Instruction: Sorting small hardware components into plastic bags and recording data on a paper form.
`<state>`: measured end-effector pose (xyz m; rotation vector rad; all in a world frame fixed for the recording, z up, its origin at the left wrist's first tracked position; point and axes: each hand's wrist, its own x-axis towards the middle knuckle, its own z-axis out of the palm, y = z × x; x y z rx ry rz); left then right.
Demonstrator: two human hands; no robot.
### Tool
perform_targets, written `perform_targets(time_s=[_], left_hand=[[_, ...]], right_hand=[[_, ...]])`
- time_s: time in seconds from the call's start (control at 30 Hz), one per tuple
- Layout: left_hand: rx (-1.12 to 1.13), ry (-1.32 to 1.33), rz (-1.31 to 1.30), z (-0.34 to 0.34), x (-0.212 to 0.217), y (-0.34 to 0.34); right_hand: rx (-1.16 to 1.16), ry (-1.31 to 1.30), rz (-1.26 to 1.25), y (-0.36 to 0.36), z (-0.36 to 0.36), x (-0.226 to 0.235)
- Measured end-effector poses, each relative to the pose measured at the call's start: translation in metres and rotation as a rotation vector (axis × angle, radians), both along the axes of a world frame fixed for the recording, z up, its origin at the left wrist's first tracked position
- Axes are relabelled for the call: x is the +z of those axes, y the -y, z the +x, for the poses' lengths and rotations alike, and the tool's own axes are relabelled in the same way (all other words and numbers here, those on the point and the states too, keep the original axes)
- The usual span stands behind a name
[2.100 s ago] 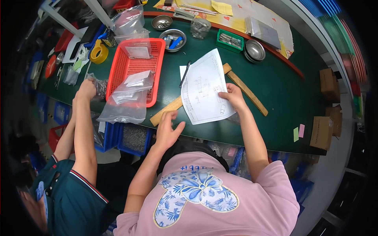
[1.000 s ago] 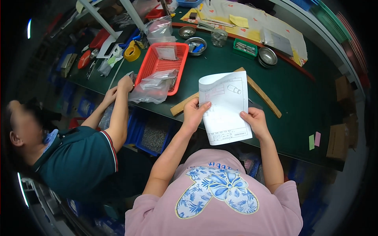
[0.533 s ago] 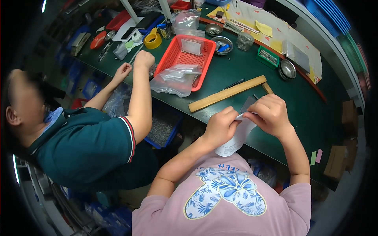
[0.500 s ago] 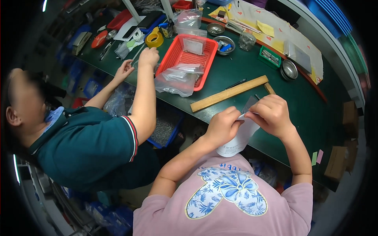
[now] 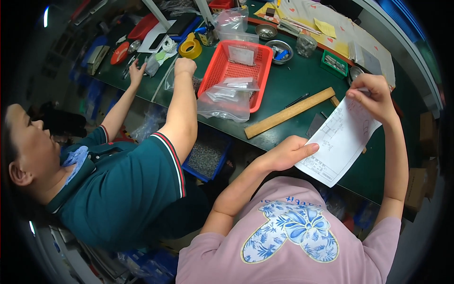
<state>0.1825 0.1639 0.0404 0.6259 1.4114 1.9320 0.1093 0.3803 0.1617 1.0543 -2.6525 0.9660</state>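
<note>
The right hand [image 5: 376,97] pinches the far end of a paper drawing [image 5: 338,142], the left hand [image 5: 287,154] its left edge; curled moments ago, it now spreads open, printed face viewable. It slants lengthwise from near left to far right, above the near edge of the counter [image 5: 289,79].

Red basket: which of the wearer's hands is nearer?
Left. The left hand, at the paper, is below and right of the red basket; the right hand, at the paper's top, is farther right.
</note>
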Motion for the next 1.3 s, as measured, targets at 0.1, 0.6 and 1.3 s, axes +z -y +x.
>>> perform_targets(time_s=[0.1, 0.6, 1.3], left_hand=[[-0.129, 0.173, -0.002, -0.002, -0.002, 0.008], [-0.114, 0.165, 0.021, 0.002, -0.015, 0.017], [-0.022, 0.173, -0.084, 0.004, -0.03, 0.033]], right_hand=[[-0.07, 0.056, 0.007, -0.017, -0.024, -0.002], [-0.201, 0.256, 0.111, 0.01, -0.036, -0.016], [-0.067, 0.157, 0.267, 0.086, -0.067, -0.02]])
